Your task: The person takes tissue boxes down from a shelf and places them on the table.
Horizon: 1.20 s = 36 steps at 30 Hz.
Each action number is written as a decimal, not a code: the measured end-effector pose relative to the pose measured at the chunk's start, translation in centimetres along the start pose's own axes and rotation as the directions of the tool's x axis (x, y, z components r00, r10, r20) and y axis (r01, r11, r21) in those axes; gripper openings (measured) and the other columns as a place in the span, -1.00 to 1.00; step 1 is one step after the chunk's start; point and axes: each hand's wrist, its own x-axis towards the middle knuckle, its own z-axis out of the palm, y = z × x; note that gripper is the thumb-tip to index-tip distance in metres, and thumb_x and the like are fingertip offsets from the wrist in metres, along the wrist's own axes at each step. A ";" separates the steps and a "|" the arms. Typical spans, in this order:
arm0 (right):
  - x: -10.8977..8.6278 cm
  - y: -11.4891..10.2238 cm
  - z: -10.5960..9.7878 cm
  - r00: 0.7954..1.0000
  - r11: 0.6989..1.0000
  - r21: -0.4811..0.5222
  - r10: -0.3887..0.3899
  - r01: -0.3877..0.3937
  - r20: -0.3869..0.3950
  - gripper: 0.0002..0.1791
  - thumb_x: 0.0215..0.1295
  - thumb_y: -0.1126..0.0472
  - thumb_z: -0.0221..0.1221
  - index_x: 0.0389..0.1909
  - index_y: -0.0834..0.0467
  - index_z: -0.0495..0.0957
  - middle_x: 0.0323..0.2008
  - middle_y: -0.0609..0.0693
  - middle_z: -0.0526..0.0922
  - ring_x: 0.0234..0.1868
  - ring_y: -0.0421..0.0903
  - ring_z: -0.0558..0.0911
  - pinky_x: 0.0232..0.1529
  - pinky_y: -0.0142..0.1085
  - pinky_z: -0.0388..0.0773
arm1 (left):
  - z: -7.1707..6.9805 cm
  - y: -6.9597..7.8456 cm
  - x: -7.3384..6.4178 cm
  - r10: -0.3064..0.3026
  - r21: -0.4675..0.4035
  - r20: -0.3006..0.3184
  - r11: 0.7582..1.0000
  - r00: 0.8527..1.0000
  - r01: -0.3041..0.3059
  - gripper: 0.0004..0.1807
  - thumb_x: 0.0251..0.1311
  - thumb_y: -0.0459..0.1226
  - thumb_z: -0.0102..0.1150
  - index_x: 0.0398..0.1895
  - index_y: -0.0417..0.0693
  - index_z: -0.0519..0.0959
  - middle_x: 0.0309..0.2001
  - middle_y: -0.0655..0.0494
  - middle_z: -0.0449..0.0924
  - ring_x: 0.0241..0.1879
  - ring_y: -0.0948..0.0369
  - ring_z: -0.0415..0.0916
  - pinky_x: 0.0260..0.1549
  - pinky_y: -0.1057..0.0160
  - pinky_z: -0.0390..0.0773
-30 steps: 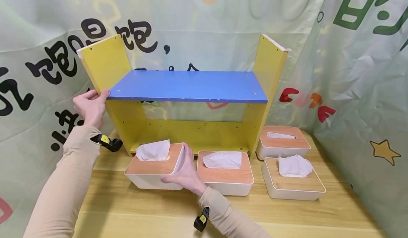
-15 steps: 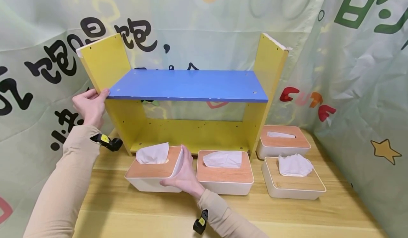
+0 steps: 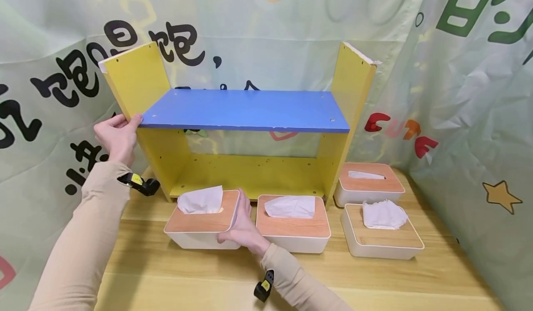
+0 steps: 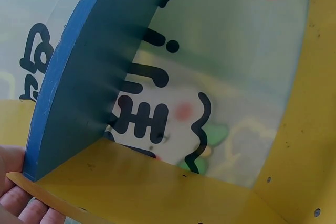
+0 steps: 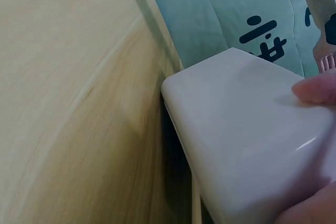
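Observation:
My left hand [image 3: 118, 137] grips the front edge of the left side panel of a yellow-and-blue shelf unit [image 3: 245, 109]. In the left wrist view, its thumb lies at the corner of the blue board [image 4: 94, 66], and its fingers wrap the yellow panel [image 4: 105, 182]. My right hand [image 3: 244, 232] holds the right end of a white tissue box [image 3: 204, 240] with a wood-look lid, just before the shelf unit. Its thumb presses the front wall; the other fingers are mostly hidden behind. In the right wrist view, the box [image 5: 236, 124] has a dark gap along one edge at the table.
A second tissue box [image 3: 293, 244] stands close to the right of my right hand. Two more, a front box [image 3: 383, 251] and a back box [image 3: 370, 197], stand farther right. A printed cloth [image 3: 266, 24] hangs behind the wooden table [image 3: 200, 283].
The held tissue box has shifted slightly towards me, and its tilt has changed a little. My right thumb has slid slightly right along its front. My left hand keeps its place on the shelf unit.

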 end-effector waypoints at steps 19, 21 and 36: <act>-0.5 0.8 0.6 0.996 0.996 0.027 0.086 -0.086 -0.012 0.53 -0.46 0.53 0.22 0.60 0.12 -0.52 0.62 0.20 -0.45 0.63 0.23 -0.25 0.35 0.05 0.42 | 0.0 0.2 0.0 -0.016 -0.015 0.000 1.000 1.000 0.016 -0.57 0.03 -0.32 0.51 0.04 -0.14 0.71 -0.56 0.43 0.59 -0.41 0.46 0.57 -0.37 0.60 0.55; -0.5 1.1 0.6 0.995 0.995 0.030 0.098 -0.098 -0.011 0.52 -0.44 0.54 0.21 0.59 0.13 -0.54 0.62 0.23 -0.47 0.62 0.24 -0.20 0.22 -0.04 0.53 | 0.1 0.2 0.0 -0.019 -0.020 -0.002 1.000 1.000 0.019 -0.57 0.02 -0.33 0.51 0.03 -0.14 0.71 -0.56 0.42 0.59 -0.42 0.46 0.57 -0.37 0.60 0.55; -1.9 2.1 1.8 0.994 0.974 0.218 0.077 -0.058 -0.080 0.36 0.14 0.11 0.42 0.60 0.16 -0.48 0.62 0.25 -0.45 0.63 0.22 -0.31 0.59 0.25 -0.32 | 0.1 0.2 -0.1 -0.020 -0.031 0.001 0.999 1.000 0.020 -0.56 0.05 -0.34 0.49 0.06 -0.16 0.69 -0.51 0.38 0.59 -0.39 0.45 0.57 -0.34 0.58 0.56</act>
